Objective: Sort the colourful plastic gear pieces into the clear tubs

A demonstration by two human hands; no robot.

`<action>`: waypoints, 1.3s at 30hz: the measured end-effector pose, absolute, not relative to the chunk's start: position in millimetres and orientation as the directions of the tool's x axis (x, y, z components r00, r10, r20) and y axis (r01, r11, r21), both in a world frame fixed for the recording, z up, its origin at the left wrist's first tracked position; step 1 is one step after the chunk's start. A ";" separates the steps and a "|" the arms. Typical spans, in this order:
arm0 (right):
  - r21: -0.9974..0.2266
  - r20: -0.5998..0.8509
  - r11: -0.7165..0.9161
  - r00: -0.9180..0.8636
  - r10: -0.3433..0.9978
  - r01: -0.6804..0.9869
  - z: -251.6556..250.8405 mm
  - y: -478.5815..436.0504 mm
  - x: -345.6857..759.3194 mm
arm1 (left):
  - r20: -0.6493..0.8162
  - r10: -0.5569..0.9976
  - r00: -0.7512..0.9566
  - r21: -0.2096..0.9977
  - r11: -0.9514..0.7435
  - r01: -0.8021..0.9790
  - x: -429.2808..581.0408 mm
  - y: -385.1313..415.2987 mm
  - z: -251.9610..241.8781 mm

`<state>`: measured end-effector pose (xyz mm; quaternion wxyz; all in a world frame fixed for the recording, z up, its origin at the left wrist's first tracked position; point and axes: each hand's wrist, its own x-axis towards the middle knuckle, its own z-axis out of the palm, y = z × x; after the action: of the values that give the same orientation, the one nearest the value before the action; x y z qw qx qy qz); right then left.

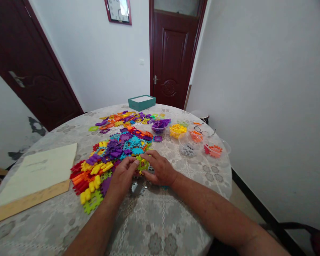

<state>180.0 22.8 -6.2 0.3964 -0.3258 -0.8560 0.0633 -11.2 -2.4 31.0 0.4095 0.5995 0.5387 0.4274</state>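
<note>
A heap of colourful plastic gear-shaped pieces (117, 145) in purple, blue, yellow, red, orange and green is spread over the round table (160, 220). Both hands meet at the heap's near edge. My left hand (122, 177) and my right hand (158, 169) pinch a small green and yellow gear assembly (143, 164) between their fingertips. A few grey pieces (137, 186) lie on the cloth just under the hands.
Clear bowls at the right hold sorted pieces: purple (160, 125), yellow (177, 130), orange (196, 136), grey (188, 149), red-orange (214, 150). Eyeglasses (204, 131) lie among them. A teal box (142, 102) stands at the far edge, a flat board (34, 177) at the left. Doors stand behind.
</note>
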 end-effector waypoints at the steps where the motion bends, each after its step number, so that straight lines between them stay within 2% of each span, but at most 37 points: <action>1: -0.370 0.641 0.785 -0.475 0.603 0.497 -6.4 22.9 180.4 | 0.057 0.995 0.078 0.962 -0.076 0.264 -10.6 -2.2 30.3; 4: -0.397 0.667 0.801 -0.459 0.587 0.448 -6.6 25.6 184.4 | 0.029 0.996 0.079 0.978 -0.045 0.205 -9.5 -1.1 28.1; 6: -0.433 0.696 0.780 -0.382 0.608 0.452 -8.7 32.6 190.0 | 0.030 0.999 -0.016 0.981 -0.027 0.193 -11.1 0.9 27.1; 9: -0.444 0.723 0.704 -0.242 0.647 0.554 -18.4 51.4 202.7 | 0.049 0.984 -0.172 0.990 -0.024 0.142 -16.4 5.9 25.1; 11: -0.414 0.705 0.665 -0.243 0.666 0.621 -27.9 65.0 211.4 | 0.055 0.972 -0.229 0.997 -0.040 0.069 -19.6 9.8 22.7; 16: -0.346 0.485 0.597 -0.407 0.774 0.723 -40.6 80.4 215.9 | 0.056 0.964 -0.260 0.996 -0.074 -0.058 -21.3 15.5 17.6; 20: -0.245 0.306 0.471 -0.393 0.867 0.847 -31.9 74.4 203.5 | 0.036 0.965 -0.261 0.994 -0.061 -0.088 -19.8 14.5 19.2; 24: -0.186 0.250 0.391 -0.341 0.906 0.901 -19.6 65.8 197.6 | 0.023 0.967 -0.255 0.995 -0.046 -0.084 -18.1 12.3 23.0; 28: -0.186 0.236 0.324 -0.277 0.931 0.928 -15.6 62.8 203.7 | 0.000 0.972 -0.234 0.997 -0.019 -0.079 -15.7 10.5 24.7; 31: -0.301 0.264 0.298 -0.221 0.939 0.906 -18.8 65.9 212.4 | -0.006 0.979 -0.204 0.995 -0.015 -0.099 -13.7 9.8 23.6; 34: -0.515 0.318 0.312 -0.160 0.934 0.798 -22.0 70.3 220.5 | -0.014 0.984 -0.180 0.995 -0.004 -0.101 -12.4 9.9 21.0; 37: -0.746 0.324 0.319 -0.100 0.941 0.584 -19.4 70.7 223.6 | -0.011 0.988 -0.154 0.996 -0.003 -0.090 -12.1 10.5 18.4; 39: -0.899 0.247 0.249 -0.050 0.968 0.361 -14.0 67.3 222.0 | -0.004 0.992 -0.129 0.996 -0.007 -0.088 -12.3 10.6 17.5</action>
<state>222.0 67.3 -14.0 0.4572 -0.5155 -0.6444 0.3317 -12.3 10.6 17.5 0.4878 0.4446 0.5084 0.5531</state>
